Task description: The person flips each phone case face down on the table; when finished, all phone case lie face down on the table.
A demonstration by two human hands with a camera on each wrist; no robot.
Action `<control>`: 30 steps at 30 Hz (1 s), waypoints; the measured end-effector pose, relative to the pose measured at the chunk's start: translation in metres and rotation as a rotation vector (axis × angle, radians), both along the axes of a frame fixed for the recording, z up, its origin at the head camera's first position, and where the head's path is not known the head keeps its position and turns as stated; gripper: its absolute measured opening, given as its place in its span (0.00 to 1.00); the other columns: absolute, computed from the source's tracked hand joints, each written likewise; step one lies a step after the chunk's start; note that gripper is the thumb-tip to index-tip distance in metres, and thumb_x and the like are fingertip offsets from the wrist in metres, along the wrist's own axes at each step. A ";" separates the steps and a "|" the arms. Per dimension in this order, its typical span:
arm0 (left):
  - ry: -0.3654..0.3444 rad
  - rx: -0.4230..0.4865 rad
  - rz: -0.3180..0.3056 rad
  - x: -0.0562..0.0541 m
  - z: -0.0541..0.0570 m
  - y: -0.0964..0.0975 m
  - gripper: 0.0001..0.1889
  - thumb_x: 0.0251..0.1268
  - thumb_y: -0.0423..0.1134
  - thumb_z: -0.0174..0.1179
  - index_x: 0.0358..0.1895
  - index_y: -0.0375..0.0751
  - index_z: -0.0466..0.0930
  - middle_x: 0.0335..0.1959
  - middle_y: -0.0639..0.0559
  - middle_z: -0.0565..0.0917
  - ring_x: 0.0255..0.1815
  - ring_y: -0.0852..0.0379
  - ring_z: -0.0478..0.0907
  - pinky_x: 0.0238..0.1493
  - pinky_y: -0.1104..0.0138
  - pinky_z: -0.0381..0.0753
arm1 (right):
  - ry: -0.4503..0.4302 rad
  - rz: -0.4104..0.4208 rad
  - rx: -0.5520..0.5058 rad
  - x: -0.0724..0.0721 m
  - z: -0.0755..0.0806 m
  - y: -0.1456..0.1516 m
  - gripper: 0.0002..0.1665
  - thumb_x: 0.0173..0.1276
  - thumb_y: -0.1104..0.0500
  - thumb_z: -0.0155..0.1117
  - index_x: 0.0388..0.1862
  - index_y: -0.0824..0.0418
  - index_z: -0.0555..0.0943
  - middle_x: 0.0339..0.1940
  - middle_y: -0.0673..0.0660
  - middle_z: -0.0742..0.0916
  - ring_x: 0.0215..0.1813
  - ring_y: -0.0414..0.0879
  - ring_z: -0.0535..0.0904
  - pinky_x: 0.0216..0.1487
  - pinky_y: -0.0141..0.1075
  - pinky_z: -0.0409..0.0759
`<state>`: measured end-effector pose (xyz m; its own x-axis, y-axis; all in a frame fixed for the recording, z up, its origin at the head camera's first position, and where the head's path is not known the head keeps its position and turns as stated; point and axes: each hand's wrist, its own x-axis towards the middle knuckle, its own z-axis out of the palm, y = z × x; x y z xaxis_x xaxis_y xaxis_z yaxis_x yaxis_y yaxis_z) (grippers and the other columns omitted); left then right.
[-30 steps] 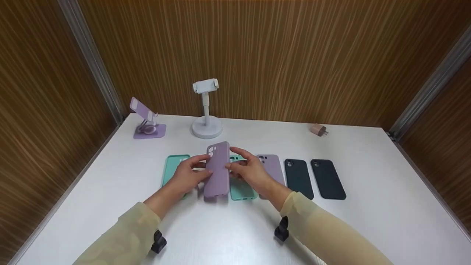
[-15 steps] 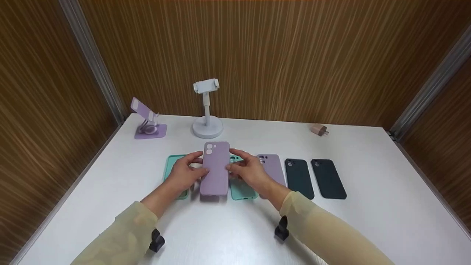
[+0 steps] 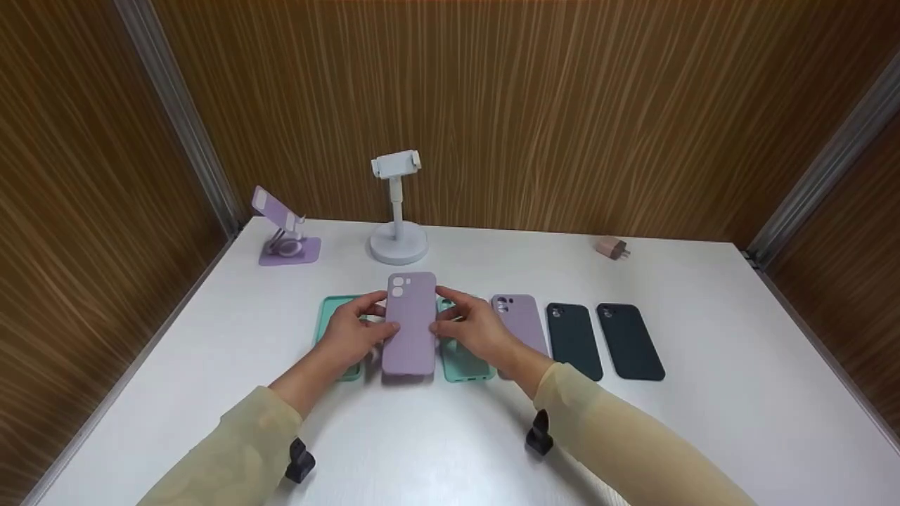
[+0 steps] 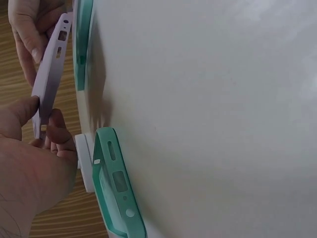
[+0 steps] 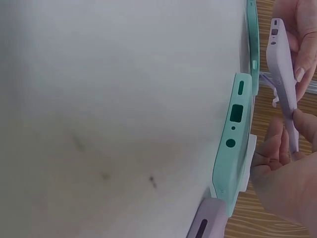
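Note:
A light purple phone case [image 3: 411, 327] is held up off the table between both hands, its back with camera cutouts turned toward the head camera. The left hand [image 3: 349, 336] pinches its left edge, thumb on the back face. At the opposite edge the right hand [image 3: 479, 330] pinches it, thumb near mid-height and index finger higher up. In the left wrist view, the case [image 4: 48, 74] shows the port holes of its bottom end. Behind the hands lie a green phone case [image 3: 328, 313] with its hollow side up and another green case [image 3: 465, 364], both partly covered.
To the right lie a second purple case [image 3: 519, 320] and two dark cases [image 3: 574, 344]. A white phone stand [image 3: 398, 242], a purple folding stand [image 3: 288, 246] and a pinkish charger plug [image 3: 612, 247] stand along the back, before the wood-grain wall [image 3: 520, 112].
The held purple case has turned from a slant to face the head camera squarely, and its lower end has shifted slightly left. The left hand moved a little left with it.

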<state>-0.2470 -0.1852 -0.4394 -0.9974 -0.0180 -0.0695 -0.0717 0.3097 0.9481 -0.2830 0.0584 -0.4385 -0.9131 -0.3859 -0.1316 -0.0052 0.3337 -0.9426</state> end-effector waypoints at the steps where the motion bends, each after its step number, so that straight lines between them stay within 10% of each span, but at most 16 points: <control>1: 0.001 0.003 0.002 0.000 0.000 0.000 0.34 0.69 0.33 0.71 0.78 0.41 0.72 0.58 0.41 0.80 0.43 0.53 0.79 0.39 0.68 0.79 | 0.009 0.005 0.007 0.000 0.000 0.000 0.42 0.73 0.57 0.75 0.83 0.43 0.70 0.52 0.53 0.87 0.56 0.50 0.82 0.70 0.52 0.73; 30: 0.004 -0.030 0.015 0.000 -0.012 -0.003 0.34 0.68 0.31 0.71 0.77 0.42 0.73 0.57 0.42 0.80 0.49 0.51 0.79 0.43 0.68 0.84 | 0.094 0.064 0.127 -0.004 -0.004 -0.006 0.48 0.71 0.62 0.75 0.86 0.49 0.64 0.49 0.52 0.86 0.53 0.47 0.81 0.61 0.41 0.81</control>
<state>-0.2468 -0.1884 -0.4516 -0.9973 -0.0347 -0.0651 -0.0730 0.3372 0.9386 -0.2869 0.0522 -0.4423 -0.8979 -0.4290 -0.0986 -0.1158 0.4464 -0.8873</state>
